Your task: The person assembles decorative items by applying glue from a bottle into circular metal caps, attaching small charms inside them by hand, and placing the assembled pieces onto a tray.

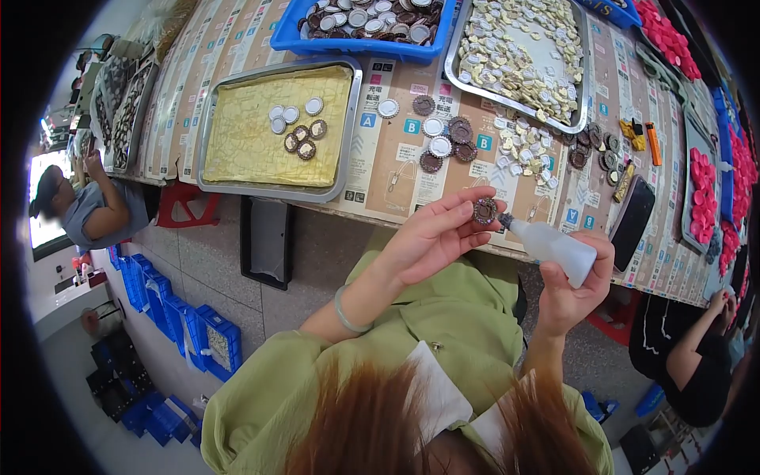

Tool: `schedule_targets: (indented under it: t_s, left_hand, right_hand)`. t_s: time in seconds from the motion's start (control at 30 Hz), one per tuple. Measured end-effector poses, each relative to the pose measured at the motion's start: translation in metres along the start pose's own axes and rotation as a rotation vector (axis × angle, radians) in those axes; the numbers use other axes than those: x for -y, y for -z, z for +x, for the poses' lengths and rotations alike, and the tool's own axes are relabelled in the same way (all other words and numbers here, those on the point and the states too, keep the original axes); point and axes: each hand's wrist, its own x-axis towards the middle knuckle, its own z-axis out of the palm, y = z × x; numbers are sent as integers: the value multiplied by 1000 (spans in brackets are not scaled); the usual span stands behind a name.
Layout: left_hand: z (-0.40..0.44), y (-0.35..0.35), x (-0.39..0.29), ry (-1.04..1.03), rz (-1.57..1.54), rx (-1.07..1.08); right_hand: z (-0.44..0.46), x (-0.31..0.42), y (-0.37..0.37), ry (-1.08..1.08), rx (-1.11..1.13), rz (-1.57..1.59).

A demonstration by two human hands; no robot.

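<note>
My left hand (pixel 435 237) pinches a brown round scalloped piece (pixel 484 210) by its rim, above the table's front edge. My right hand (pixel 576 281) is closed around a white squeeze bottle (pixel 558 249). Tilted to the left, the bottle has its dark nozzle at or very near the piece's right side; I cannot tell whether they touch. Just beyond my hands lie more brown scalloped pieces (pixel 460 129), some turned to show white discs. To their right is a loose heap of small cream and white pieces (pixel 526 146).
A metal tray (pixel 354 119) with yellow lining holds several round pieces. Behind stand a blue bin (pixel 439 52) of brown pieces and another metal tray (pixel 451 67) of small pieces. A phone (pixel 633 222) and an orange cutter (pixel 653 144) lie rightward. Other people sit at both ends.
</note>
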Motion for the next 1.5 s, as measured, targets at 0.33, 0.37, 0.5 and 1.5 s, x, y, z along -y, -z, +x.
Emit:
schedule_targets:
  t_s: [0.33,0.37,0.5,1.5]
  left_hand:
    - [0,1,0,-13,-14,-31]
    - [0,1,0,-12,-14,-30]
    - [-1,2,0,-16,23,-19]
    - [1,6,-11,-168,157,37]
  right_hand:
    - [1,1,3,0,72,-22]
    - [2,1,3,9,70,-41]
    - [3,1,5,13,47,-81]
    - [24,-78,53,-162,-413,-99]
